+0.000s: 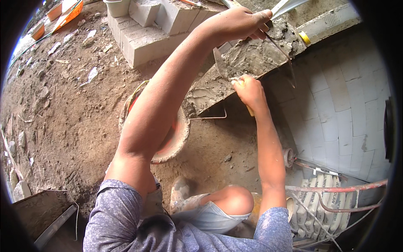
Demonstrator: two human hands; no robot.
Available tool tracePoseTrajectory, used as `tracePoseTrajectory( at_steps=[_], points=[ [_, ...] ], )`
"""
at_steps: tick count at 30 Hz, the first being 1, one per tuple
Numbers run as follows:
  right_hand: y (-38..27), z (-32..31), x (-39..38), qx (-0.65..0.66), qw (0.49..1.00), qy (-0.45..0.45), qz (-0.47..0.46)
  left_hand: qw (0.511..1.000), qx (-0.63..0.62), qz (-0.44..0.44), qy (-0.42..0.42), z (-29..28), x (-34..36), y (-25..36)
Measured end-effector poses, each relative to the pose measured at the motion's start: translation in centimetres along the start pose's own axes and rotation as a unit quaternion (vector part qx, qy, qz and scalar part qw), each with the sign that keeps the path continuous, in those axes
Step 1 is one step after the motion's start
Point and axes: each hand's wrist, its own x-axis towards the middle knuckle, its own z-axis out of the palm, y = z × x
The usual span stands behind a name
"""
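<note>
My right hand (250,93) is wrapped round the yellow handle of a trowel (220,63), its blade against wet grey mortar (247,59) on top of a long narrow wall. Farther off, my left hand (245,23) reaches over the mortar with curled fingers, closed at a bent metal rod (289,69) and pale strips (285,6); what it grips is hidden. A second bent rod (210,118) sticks out from the wall's near edge. Partly behind my left arm stands a round mortar-smeared bucket (182,138), reddish inside.
Grey blocks (145,46) are stacked at the back, a pale bucket (117,7) on them. A yellow tape-like roll (304,38) sits on the wall's edge. Filled bags (321,206) lie lower right, behind a red metal bar (352,187). Rubble-strewn soil (63,101) spreads left.
</note>
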Motion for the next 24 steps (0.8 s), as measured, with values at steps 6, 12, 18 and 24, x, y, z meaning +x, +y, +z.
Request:
tracePoseTrajectory(
  at_steps=[6, 12, 18, 24],
  points=[
    [-0.7, -3.9, -1.0, -0.073, 0.991, 0.105, -0.032, 0.998, -0.053, 0.041, -0.016, -0.9, -0.5, 0.3],
    [-0.4, -4.4, -4.6, -0.152, 0.958, 0.223, -0.093, 0.998, -0.056, 0.04, -0.012, -0.5, 0.3, -0.1],
    [1.6, -3.2, -9.6, 0.025, 0.962, 0.179, -0.205, 0.997, -0.073, -0.027, 0.006, -0.3, -0.5, -0.3],
    [4.4, -4.8, -8.0, 0.424, 0.836, -0.198, -0.288, 0.989, -0.12, -0.079, -0.024, -1.2, -2.0, 0.2]
  ],
)
